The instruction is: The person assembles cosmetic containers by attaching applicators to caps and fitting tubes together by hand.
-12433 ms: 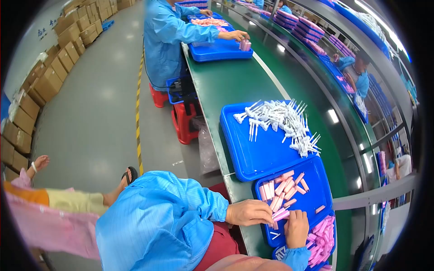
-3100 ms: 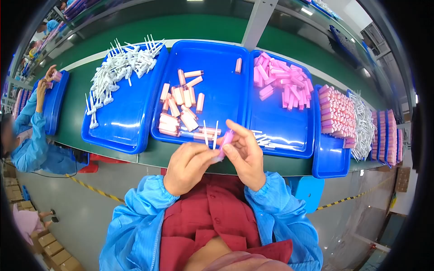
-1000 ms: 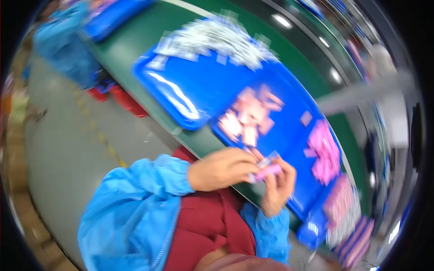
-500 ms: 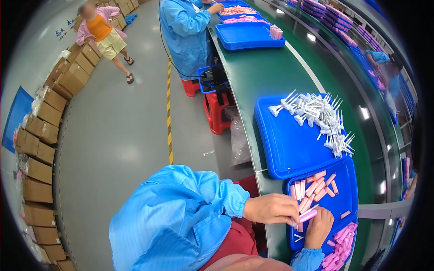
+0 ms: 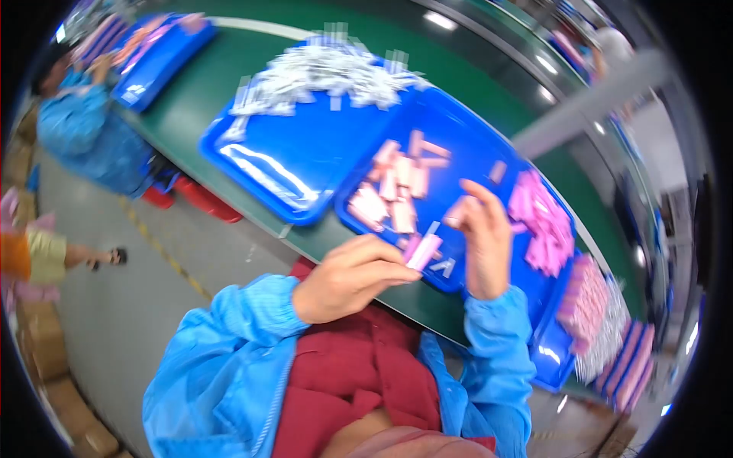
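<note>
Fingers of the left hand point(image 5: 351, 276) pinch a pink tube point(image 5: 425, 252) near the close edge of the middle tray point(image 5: 447, 179); those of the right hand point(image 5: 489, 246) are spread, apart from it. Work looks partway along: loose paler tubes point(image 5: 398, 187) lie in that tray, brighter ones point(image 5: 544, 223) in the next, blurred white pieces point(image 5: 313, 80) in another. Which are finished is unclear.

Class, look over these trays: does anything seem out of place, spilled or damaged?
One pale pink tube lies alone near the far edge of its blue tray, apart from the loose pile of similar tubes, so it looks slightly stray. Nothing looks spilled or damaged, though blur hides fine detail.
</note>
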`<state>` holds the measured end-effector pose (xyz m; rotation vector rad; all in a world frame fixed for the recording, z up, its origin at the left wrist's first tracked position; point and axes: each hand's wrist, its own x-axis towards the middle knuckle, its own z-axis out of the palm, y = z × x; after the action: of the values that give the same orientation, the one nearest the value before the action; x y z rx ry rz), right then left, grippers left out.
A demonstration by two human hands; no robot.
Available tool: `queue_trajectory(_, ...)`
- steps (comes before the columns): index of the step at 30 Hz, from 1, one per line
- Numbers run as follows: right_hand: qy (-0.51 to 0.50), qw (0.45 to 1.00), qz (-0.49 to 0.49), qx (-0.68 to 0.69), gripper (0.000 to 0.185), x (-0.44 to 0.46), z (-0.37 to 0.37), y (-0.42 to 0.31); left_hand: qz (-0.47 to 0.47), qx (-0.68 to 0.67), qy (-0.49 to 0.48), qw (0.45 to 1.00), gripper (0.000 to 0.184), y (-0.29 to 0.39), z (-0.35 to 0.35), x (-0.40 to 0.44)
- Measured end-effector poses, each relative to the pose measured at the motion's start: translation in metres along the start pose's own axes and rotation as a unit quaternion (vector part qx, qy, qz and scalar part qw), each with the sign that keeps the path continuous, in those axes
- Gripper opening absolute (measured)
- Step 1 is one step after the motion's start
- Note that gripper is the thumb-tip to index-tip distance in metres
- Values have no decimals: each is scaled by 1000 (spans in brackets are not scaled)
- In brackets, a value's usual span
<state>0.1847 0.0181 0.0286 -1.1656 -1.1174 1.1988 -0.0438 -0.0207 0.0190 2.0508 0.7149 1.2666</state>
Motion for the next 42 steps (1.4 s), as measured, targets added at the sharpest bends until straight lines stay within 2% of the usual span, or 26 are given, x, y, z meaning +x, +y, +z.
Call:
queue_trajectory(5,-38,998,53,-25,37,-16,7,-7,-8,-14,-36,999,27,3,5,6)
queue_trajectory(9,12,1000,28,-4,39,-13,1,1,-7,-18,-43,999,27,3,7,6)
queue_trajectory(13,0,999,48,-17,39,-19,5,-5,-10,-36,-50,998,28,1,10,4)
queue_trajectory(16,-67,994,24,-79,37,-24,4,-1,-19,-25,-58,998,27,0,7,4)
queue_trajectory(20,-40,956,-96,-273,38,-46,17,-6,-30,10,13,999,28,-3,14,3)
queue_trajectory(22,-5,977,-81,-196,41,-51,19,2,15,14,21,1000,35,-10,20,-1)
queue_trajectory(24,4,982,-58,-178,39,-52,19,-4,19,30,34,999,47,-12,20,-3)
queue_trajectory(26,26,991,-73,-110,39,-51,14,0,10,53,72,996,58,-7,12,1)
queue_trajectory(27,32,993,-83,-80,39,-51,15,-4,-28,9,64,997,72,-5,7,0)
queue_trajectory(28,43,994,-91,-52,40,-52,15,-8,-122,-119,45,984,81,-2,6,2)
queue_trajectory(29,26,994,-96,-40,42,-55,15,-7,-194,-278,33,940,81,-10,17,1)
queue_trajectory(30,0,996,-89,-26,43,-58,17,-9,-256,-430,18,865,81,-18,22,0)
queue_trajectory(31,-20,994,-104,-40,43,-58,19,-1,-332,-464,-17,821,75,-8,15,4)
queue_trajectory(32,-38,991,-119,-53,43,-59,19,8,-348,-627,-39,696,66,-12,23,4)
queue_trajectory(33,-63,986,-118,-96,42,-60,17,11,-354,-659,-96,657,56,-14,22,2)
queue_trajectory(34,-113,963,-168,-180,43,-57,14,10,-361,-688,-156,610,47,-16,21,0)
queue_trajectory(35,-121,952,-180,-215,47,-56,12,8,-359,-684,-169,612,35,-16,22,-2)
queue_trajectory(38,-154,896,-250,-334,65,-61,21,-25,-391,-609,-96,683,35,-13,29,-4)
queue_trajectory(42,-196,802,-307,-474,89,-61,13,-18,-364,-607,-152,690,42,-10,33,-3)
